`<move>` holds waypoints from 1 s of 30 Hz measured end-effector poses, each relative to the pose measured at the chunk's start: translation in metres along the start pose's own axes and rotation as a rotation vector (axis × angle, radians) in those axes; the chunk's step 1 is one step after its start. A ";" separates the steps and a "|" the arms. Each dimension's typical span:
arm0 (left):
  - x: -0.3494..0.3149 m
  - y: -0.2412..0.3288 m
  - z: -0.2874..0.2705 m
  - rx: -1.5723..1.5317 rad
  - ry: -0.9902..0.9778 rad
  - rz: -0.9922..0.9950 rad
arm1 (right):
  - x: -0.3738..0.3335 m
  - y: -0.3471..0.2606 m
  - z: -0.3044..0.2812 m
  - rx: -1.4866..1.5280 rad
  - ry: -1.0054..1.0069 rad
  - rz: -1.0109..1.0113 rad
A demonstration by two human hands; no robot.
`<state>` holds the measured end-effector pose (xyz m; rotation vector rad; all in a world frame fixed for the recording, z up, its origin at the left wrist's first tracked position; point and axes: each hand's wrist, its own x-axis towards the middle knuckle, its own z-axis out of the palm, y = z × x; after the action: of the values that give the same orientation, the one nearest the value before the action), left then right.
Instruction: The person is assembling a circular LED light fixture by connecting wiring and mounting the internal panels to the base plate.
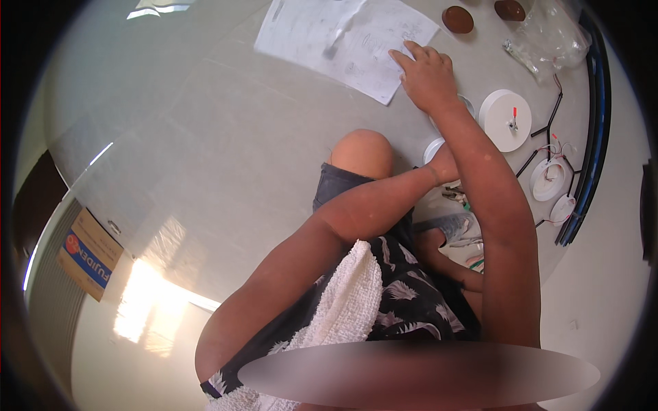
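Note:
My right hand reaches over the right edge of a white paper sheet with dark markings. Its thumb and index finger are spread apart, and the fingertips rest at the sheet's edge. My left arm crosses beneath the right one. The left hand is beside a white round part, and its fingers are hidden behind my right forearm. Another round part shows partly behind the right wrist. Just right of the forearm lies a larger white disc with a small red-tipped piece at its middle.
Brown round pieces and a clear plastic bag lie at the far right. Black tubing runs along that side, near black-sleeved wires and a wired white ring. Tools lie by my foot. A cardboard box stands left.

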<state>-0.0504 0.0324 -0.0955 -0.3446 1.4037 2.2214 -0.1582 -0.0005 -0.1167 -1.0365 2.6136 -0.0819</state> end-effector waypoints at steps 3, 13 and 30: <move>-0.003 -0.007 -0.003 0.052 0.022 0.030 | -0.006 -0.011 -0.008 -0.070 -0.005 -0.001; 0.005 -0.043 0.001 -0.070 -0.052 0.049 | -0.019 -0.014 -0.003 0.017 -0.091 0.013; 0.002 -0.026 0.005 0.389 0.115 0.318 | -0.048 -0.002 -0.046 0.337 -0.019 0.065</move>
<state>-0.0380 0.0467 -0.1138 -0.1203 2.0273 2.1209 -0.1388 0.0273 -0.0591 -0.8287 2.4972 -0.4757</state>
